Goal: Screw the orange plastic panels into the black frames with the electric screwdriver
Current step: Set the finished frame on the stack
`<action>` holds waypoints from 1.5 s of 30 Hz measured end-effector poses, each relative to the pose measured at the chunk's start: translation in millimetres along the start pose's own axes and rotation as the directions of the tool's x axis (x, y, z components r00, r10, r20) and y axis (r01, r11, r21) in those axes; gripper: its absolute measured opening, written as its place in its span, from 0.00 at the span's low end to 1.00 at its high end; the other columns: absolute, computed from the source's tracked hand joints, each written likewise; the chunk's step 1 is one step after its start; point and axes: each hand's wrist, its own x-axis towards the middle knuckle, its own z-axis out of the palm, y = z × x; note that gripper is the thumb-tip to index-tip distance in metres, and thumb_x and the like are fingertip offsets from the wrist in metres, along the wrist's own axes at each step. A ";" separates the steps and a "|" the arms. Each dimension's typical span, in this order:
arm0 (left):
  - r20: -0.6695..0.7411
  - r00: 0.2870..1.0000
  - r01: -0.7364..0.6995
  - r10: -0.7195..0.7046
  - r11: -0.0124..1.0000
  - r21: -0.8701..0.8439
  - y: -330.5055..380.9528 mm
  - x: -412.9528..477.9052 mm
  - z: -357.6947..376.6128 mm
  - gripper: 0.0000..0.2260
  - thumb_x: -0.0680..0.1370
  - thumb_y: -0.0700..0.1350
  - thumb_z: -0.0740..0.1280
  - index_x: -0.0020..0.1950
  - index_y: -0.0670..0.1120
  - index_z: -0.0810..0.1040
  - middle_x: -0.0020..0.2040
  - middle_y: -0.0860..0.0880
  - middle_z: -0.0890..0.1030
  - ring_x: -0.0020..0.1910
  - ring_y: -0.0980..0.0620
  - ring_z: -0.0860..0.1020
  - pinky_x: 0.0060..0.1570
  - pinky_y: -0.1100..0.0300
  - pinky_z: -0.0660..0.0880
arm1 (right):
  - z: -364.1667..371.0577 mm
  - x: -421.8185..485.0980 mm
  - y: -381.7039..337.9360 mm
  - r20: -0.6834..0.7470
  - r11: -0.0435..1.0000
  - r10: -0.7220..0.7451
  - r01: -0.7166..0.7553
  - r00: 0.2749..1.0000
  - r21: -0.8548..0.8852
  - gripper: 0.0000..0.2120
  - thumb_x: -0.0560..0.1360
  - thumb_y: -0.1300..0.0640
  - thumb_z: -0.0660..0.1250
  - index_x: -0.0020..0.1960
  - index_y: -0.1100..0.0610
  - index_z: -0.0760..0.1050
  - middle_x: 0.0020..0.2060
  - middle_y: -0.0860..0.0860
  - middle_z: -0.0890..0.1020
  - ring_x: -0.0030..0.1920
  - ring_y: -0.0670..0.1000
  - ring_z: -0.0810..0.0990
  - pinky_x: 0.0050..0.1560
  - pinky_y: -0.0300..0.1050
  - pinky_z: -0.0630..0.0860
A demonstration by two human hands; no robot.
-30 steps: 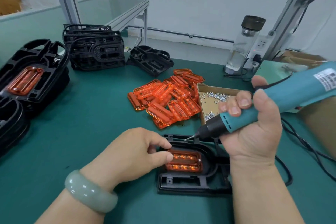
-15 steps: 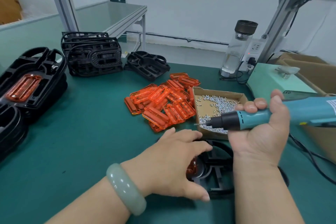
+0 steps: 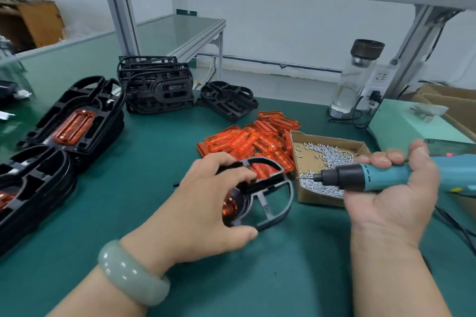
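The fingers (image 3: 233, 159) of the left hand (image 3: 203, 203) curl over the upper rim of a ribbed black plastic frame (image 3: 274, 197), with the thumb under its near edge. They grip it tilted up on one side; whether its low edge touches the bench cannot be told. A translucent orange plastic panel (image 3: 229, 210) sits in the frame beside the palm, mostly hidden by the hand.

The fingers (image 3: 386, 158) of the right hand (image 3: 394, 195) wrap around a teal electric screwdriver with a black nose (image 3: 371, 177). It lies roughly level, its bit pointing left over a shallow cardboard box of small silver screws (image 3: 332, 154). The box's left wall is just beside the frame's far rim.

A loose pile of orange panels (image 3: 247, 140) lies behind the frame, against the box. A wide stretch of green bench (image 3: 134, 188) separates the held frame from the left stack of black frames (image 3: 85, 110), whose top one carries a panel. More frames (image 3: 157, 85) stand along the back edge, and a black cable (image 3: 461, 229) trails at the right edge.
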 end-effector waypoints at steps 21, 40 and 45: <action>-0.292 0.682 0.728 -0.670 0.659 0.189 -97.0 29.1 -21.1 0.28 0.72 0.59 0.66 0.69 0.50 0.69 0.65 0.42 0.70 0.66 0.39 0.65 0.66 0.47 0.63 | 3.3 -10.5 13.6 0.021 0.995 0.054 -0.052 0.998 -0.088 0.05 0.79 0.58 0.59 0.48 0.49 0.72 0.30 0.44 0.71 0.29 0.43 0.69 0.40 0.38 0.69; -0.353 0.739 0.670 -0.573 0.678 0.301 -120.5 42.6 -22.5 0.18 0.79 0.46 0.60 0.68 0.43 0.69 0.65 0.44 0.71 0.66 0.43 0.65 0.60 0.44 0.69 | -2.4 -11.3 23.3 0.040 0.992 0.090 -0.086 0.995 -0.089 0.06 0.79 0.58 0.59 0.48 0.48 0.72 0.30 0.44 0.71 0.28 0.43 0.70 0.38 0.37 0.72; -0.381 0.778 0.579 -0.500 0.805 0.128 -101.2 63.9 -18.9 0.19 0.77 0.44 0.64 0.68 0.43 0.71 0.66 0.42 0.73 0.66 0.42 0.68 0.65 0.49 0.65 | -3.4 -11.4 25.8 0.016 0.990 0.113 -0.111 0.993 -0.087 0.04 0.76 0.57 0.62 0.50 0.50 0.72 0.29 0.44 0.71 0.27 0.43 0.70 0.37 0.37 0.72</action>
